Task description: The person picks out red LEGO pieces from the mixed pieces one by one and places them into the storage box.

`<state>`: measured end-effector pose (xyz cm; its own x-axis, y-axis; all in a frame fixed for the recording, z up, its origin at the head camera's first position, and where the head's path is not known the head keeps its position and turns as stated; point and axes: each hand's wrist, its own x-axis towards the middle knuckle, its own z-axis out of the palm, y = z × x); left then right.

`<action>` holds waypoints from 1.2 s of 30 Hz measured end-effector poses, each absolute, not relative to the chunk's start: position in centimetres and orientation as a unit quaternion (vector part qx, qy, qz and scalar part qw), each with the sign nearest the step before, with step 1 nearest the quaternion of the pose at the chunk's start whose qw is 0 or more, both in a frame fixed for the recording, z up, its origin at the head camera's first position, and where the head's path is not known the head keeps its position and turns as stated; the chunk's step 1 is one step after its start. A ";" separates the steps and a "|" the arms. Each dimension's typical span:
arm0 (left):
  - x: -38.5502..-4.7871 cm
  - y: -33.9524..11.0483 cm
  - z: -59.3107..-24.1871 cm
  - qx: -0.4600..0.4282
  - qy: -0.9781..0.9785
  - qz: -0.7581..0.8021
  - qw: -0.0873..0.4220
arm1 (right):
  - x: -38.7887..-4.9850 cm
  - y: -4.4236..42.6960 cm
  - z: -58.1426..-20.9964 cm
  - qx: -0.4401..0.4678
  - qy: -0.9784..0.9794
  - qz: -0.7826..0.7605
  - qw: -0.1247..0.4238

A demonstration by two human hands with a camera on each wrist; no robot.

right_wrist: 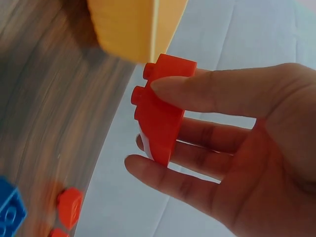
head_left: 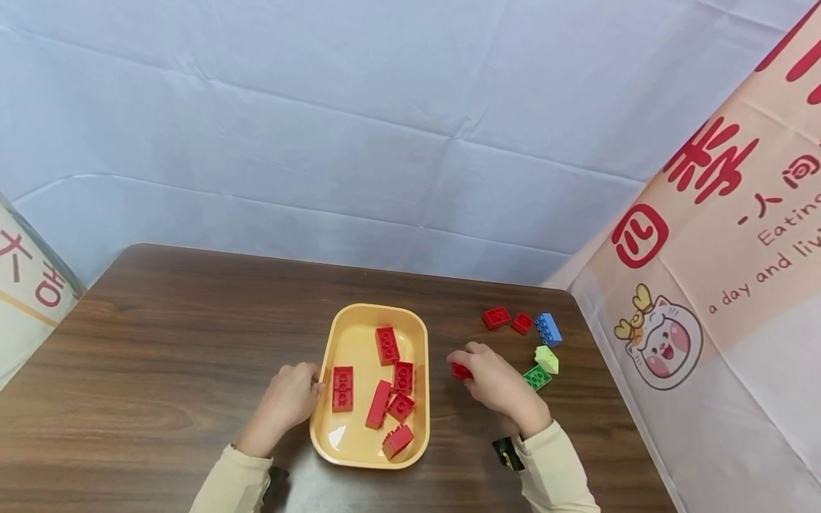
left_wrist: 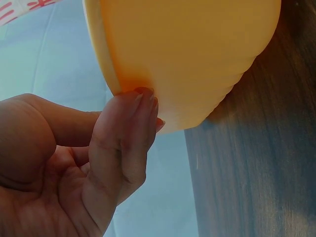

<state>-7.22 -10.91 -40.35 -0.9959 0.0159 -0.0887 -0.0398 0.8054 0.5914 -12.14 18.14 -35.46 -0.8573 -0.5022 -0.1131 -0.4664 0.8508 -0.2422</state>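
Observation:
A yellow tray (head_left: 368,313) stands on the table with several red toy bricks (head_left: 343,389) lying in it. My left hand (head_left: 291,396) pinches the tray's left rim between thumb and fingers; the left wrist view shows the fingertips against the outer wall (left_wrist: 192,54). Just right of the tray, my right hand (head_left: 497,381) holds a red brick (right_wrist: 165,98). In the right wrist view the thumb presses one face of that brick and the fingers lie behind it. Its studs point away from the palm, and one end is sloped.
To the right lie two red bricks (head_left: 496,318), a blue brick (head_left: 548,329), a pale green brick (head_left: 546,359) and a green brick (head_left: 537,377). The brown wooden table (head_left: 160,342) meets a white cloth (head_left: 308,142) at the back. A printed cloth (head_left: 705,299) hangs along the right edge.

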 end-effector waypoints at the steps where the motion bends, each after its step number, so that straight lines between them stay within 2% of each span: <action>1: -7.2 -10.9 -40.4 -0.006 0.949 0.312 0.043 | -12.1 17.8 -35.5 -0.259 0.956 -0.103 0.087; 21: -7.2 -10.9 -40.5 -0.003 0.949 0.314 0.036 | -9.8 12.0 -35.2 -0.373 0.921 -0.068 0.086; 36: -7.1 -11.1 -40.4 0.016 0.951 0.307 0.020 | -9.2 11.4 -35.4 -0.413 0.907 -0.054 0.069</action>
<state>-7.12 -11.10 -40.39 -0.9986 0.0437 -0.0284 0.0189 0.8110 0.5847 -9.22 11.39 -35.44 -0.6499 -0.7558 -0.0796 -0.7409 0.6535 -0.1549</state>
